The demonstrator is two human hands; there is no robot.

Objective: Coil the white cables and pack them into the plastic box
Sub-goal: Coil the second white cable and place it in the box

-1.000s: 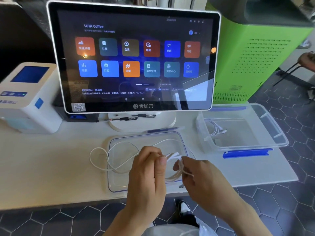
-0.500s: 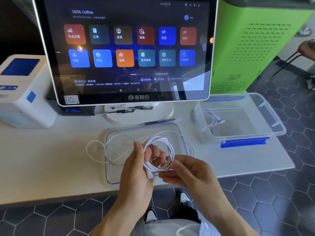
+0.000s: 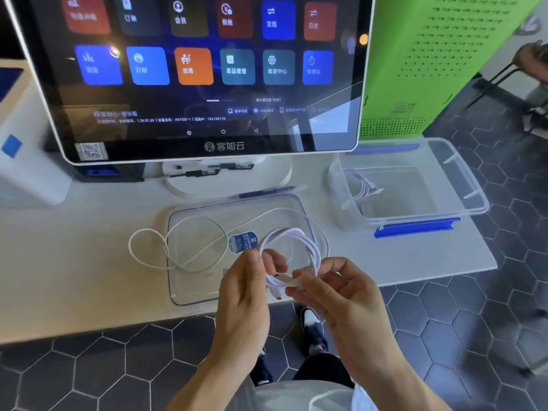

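Roughly midway. One coiled cable (image 3: 363, 185) already lies in the plastic box (image 3: 462, 185), up and to the right of the hands. Left hand (image 3: 246, 295) and right hand (image 3: 341, 292) together pinch a second white cable (image 3: 296, 250), wound into a few loops and held above the lid (image 3: 192, 292) on the tabletop (image 3: 74, 277); plug end hangs below the fingers. A third, loose cable (image 3: 154, 250) sprawls left of the hands, uncoiled. Left to do, likely: finish this coil, drop it in the box, then coil the loose one.
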